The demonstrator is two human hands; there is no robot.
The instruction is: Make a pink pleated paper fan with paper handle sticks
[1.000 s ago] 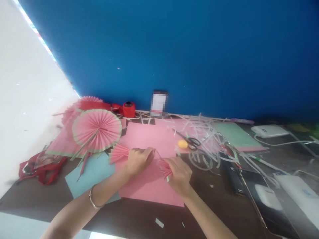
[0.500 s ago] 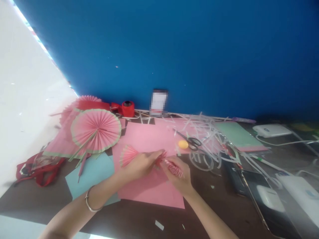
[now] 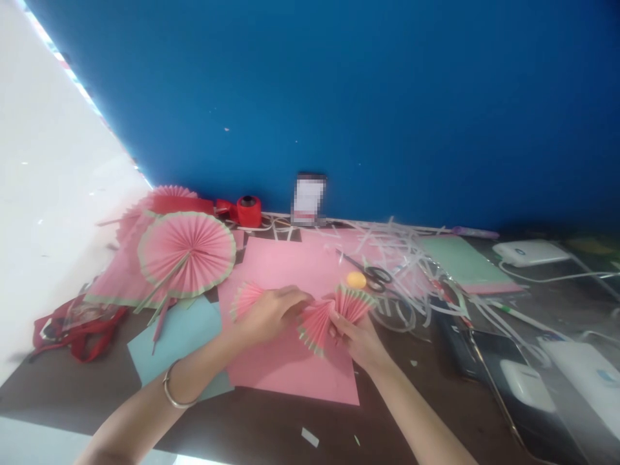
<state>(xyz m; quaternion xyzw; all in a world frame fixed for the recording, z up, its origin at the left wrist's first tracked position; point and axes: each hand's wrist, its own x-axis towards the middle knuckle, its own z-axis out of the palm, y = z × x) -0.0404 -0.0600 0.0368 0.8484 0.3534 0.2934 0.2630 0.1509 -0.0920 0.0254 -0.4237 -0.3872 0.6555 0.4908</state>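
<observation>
My right hand (image 3: 356,339) pinches the middle of a pleated paper fan (image 3: 356,302), pink with a green edge, spread in a bow-like shape. My left hand (image 3: 278,310) is beside it, fingers loosely bent and fingertips close to the fan's left part; whether they touch it I cannot tell. Behind the left wrist, a second pleated pink piece (image 3: 247,298) is partly hidden. Both hands are over a large pink paper sheet (image 3: 290,371).
A finished round fan (image 3: 186,255) lies at left above blue paper (image 3: 169,342). Scissors (image 3: 375,276), a yellow oval object (image 3: 356,279) and tangled white strips (image 3: 402,258) are behind my right hand. Phones (image 3: 498,361) and a white case (image 3: 527,385) lie at right.
The pleated paper, bunched between both hands before, has fanned out in my right hand. My left hand has drawn slightly back from it.
</observation>
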